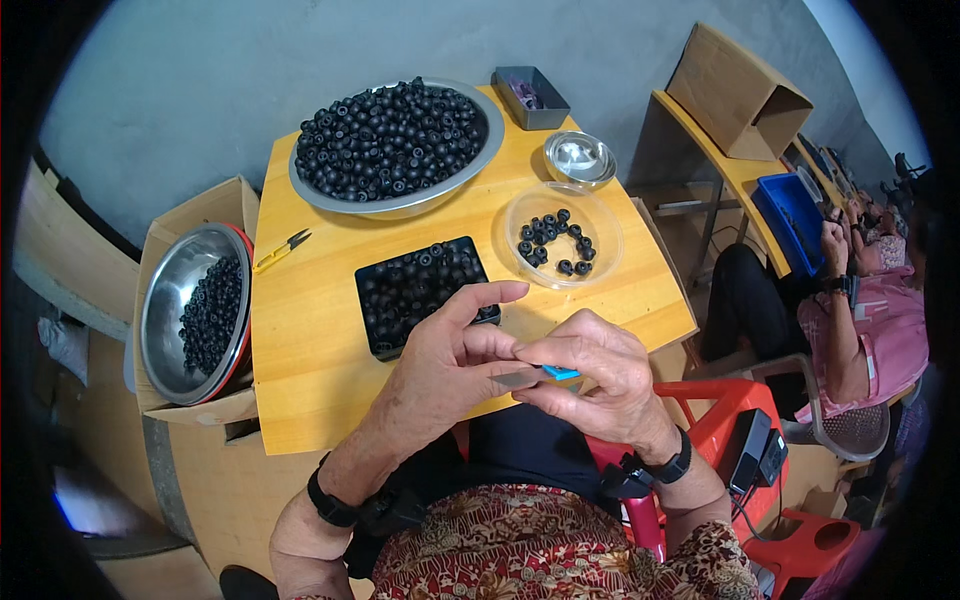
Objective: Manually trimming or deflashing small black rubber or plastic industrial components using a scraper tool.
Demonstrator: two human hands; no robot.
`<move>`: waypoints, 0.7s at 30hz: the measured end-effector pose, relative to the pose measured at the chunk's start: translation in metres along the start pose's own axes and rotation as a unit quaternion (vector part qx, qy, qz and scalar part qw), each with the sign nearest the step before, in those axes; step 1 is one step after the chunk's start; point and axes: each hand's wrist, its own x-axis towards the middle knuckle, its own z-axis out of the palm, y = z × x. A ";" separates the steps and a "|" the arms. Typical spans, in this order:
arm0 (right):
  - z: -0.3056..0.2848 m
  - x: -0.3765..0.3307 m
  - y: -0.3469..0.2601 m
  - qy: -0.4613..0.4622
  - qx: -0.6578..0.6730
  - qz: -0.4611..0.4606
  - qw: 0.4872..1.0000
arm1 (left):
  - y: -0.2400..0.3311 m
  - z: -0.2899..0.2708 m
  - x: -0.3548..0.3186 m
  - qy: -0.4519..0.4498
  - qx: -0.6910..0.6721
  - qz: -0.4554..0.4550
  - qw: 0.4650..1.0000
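Observation:
My left hand (440, 360) and my right hand (600, 375) meet just in front of the table's near edge. The fingers of my right hand are closed on a small knife, with a blue handle (562, 372) and a flat grey blade (516, 379) pointing left. The thumb and fingers of my left hand are pinched together right beside the blade. Whatever they hold is hidden by the fingers. Behind my left hand stands a black rectangular tray (372, 345) full of small round black parts (415, 285). A clear plastic bowl (610, 255) with several such parts stands beyond my right hand.
On the yellow table (310, 350) are a big heaped metal basin (385, 208), yellow snips (282, 251), a small bowl (580, 160) and a grey box (545, 118). Another basin (158, 340) sits in a carton at left. A person in pink (850, 340) sits at right, beyond a red stool (720, 425).

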 end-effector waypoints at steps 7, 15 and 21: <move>0.004 -0.006 -0.004 0.081 -0.012 0.022 0.996 | -0.014 0.007 0.001 0.025 -0.118 0.014 0.993; 0.006 -0.004 -0.004 0.106 -0.004 0.046 0.993 | -0.012 0.006 0.003 0.029 -0.090 0.040 0.995; -0.016 0.014 0.027 0.170 -0.089 0.147 0.970 | 0.004 -0.053 0.021 0.215 0.100 0.140 0.961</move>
